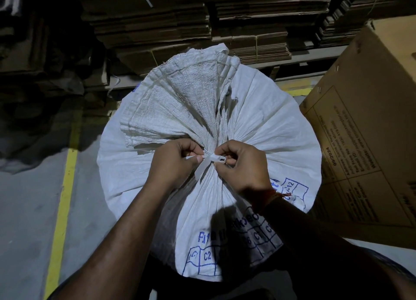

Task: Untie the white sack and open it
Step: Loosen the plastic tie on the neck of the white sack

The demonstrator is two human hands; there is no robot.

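A full white woven sack with blue print stands upright in front of me. Its mouth is gathered at the centre and bound by a white plastic tie. The loose top flap of the sack fans out behind the knot. My left hand pinches one end of the tie on the left of the knot. My right hand pinches the looped end on the right. Both hands rest on the sack's pleated top.
A large brown cardboard box leans close on the right. Stacks of flattened cardboard fill the shelves behind the sack. A yellow floor line runs along the grey concrete on the left.
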